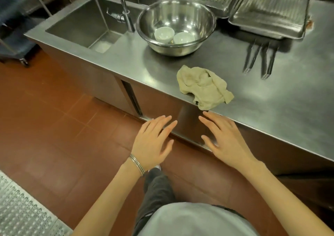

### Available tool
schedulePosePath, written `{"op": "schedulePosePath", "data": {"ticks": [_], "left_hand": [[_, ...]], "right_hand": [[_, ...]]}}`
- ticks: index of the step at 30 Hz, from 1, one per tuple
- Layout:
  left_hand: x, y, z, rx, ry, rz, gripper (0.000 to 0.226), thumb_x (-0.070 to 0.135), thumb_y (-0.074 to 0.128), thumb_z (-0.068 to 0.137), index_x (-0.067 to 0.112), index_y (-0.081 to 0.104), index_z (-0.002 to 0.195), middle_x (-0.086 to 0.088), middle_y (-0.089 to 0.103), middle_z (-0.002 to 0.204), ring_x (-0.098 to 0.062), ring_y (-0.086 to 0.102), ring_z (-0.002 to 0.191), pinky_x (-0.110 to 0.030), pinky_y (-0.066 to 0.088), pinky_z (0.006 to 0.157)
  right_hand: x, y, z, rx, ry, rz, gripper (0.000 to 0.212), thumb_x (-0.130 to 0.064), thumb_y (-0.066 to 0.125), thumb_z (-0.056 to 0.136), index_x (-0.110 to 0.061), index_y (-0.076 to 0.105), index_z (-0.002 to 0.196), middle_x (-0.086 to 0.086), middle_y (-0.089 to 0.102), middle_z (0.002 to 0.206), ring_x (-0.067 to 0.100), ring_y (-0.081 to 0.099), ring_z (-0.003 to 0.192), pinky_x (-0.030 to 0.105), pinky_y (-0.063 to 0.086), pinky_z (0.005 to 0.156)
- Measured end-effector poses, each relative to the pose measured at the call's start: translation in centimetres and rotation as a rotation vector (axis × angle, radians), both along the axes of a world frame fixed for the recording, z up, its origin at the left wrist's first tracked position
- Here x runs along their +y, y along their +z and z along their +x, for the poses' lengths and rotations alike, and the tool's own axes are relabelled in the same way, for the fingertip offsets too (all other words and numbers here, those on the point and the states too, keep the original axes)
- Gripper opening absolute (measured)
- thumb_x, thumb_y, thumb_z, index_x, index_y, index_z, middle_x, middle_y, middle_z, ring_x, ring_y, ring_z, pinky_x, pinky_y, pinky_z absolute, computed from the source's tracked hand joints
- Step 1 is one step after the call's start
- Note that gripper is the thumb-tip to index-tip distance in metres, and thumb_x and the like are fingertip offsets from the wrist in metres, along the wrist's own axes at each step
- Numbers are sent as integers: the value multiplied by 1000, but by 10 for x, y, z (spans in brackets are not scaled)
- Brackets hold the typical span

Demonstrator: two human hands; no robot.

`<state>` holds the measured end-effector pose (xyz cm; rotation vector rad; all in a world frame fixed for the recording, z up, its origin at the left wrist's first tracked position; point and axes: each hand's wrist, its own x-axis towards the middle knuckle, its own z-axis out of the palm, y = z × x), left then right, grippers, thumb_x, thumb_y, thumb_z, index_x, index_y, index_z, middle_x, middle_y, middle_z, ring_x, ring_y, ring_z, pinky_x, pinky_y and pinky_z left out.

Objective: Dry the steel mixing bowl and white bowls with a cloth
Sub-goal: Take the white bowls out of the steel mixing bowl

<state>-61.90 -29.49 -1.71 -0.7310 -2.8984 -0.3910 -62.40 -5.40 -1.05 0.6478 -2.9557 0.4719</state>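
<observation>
Both hands are empty: the left hand (pixel 153 141) and the right hand (pixel 224 141) hover palms down with fingers straight and spread, gripping nothing, just off the front edge of the brushed steel counter (pixel 271 112). The crumpled beige cloth (pixel 204 87) lies at that edge with one corner drooping over it, and it is the mark to steer by. The right hand's fingertips are just short of the cloth's near corner, and the left hand is a little farther off to the cloth's left. Beyond the cloth, farther from the person and slightly left, the large round steel mixing bowl (pixel 198 18) sits upright, with two small white bowls (pixel 163 34) side by side on its bottom. The step in hand looks to be picking up the cloth; drying seems not yet begun. To do it well, the right hand should gather the cloth by its bunched middle rather than the hanging corner, so it cannot slide off the edge. It can then be folded into a pad while the left hand goes for a white bowl. To the cloth's far right lie dark metal tongs (pixel 258 58), with perforated steel trays (pixel 271 9) beyond them, and the sink basin (pixel 81 24) is far to the cloth's left
</observation>
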Motion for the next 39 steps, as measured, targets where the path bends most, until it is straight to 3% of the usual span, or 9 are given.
{"op": "schedulePosePath", "data": {"ticks": [6, 14, 21, 27, 30, 39], "left_hand": [[-61, 16, -106, 31, -89, 6, 48, 34, 44, 88, 16, 49, 132, -5, 52, 134, -21, 43, 127, -39, 34, 104], [-96, 13, -201, 57, -195, -10, 46, 35, 42, 88, 17, 50, 130, -5, 53, 133, -23, 44, 126, -38, 31, 105], [-100, -3, -282, 56, -199, -42, 48, 37, 41, 89, 17, 49, 132, -7, 52, 134, -23, 43, 127, -39, 28, 106], [-89, 14, -371, 111, -231, -44, 48, 39, 41, 90, 17, 50, 132, -6, 53, 133, -23, 45, 125, -40, 31, 105], [-85, 23, -414, 153, -244, -70, 48, 40, 40, 90, 15, 52, 129, -7, 55, 130, -24, 46, 123, -40, 33, 103], [-92, -19, -484, -51, -366, -218, 53, 50, 30, 93, 19, 50, 131, -4, 55, 131, -23, 48, 124, -42, 35, 105]], "right_hand": [[-52, 16, -88, 53, -96, -32, 47, -35, 45, 89, -15, 46, 132, 6, 46, 139, 22, 40, 129, 47, 36, 103], [-101, 14, -155, 52, -213, -97, 48, -36, 45, 89, -16, 45, 133, 7, 47, 138, 21, 40, 127, 43, 36, 103], [-98, -3, -224, -35, -224, -11, 51, -41, 38, 90, -18, 43, 135, 6, 45, 140, 20, 39, 128, 44, 34, 106], [-84, 7, -311, -11, -240, 7, 52, -41, 38, 88, -18, 44, 135, 6, 46, 139, 22, 41, 125, 32, 25, 105], [-79, 12, -349, 11, -245, -1, 52, -42, 37, 88, -17, 46, 134, 5, 47, 138, 22, 42, 127, 37, 29, 107], [-84, -8, -411, -29, -279, 73, 49, -34, 53, 86, -15, 49, 131, 8, 51, 135, 26, 47, 125, 39, 32, 104]]}}
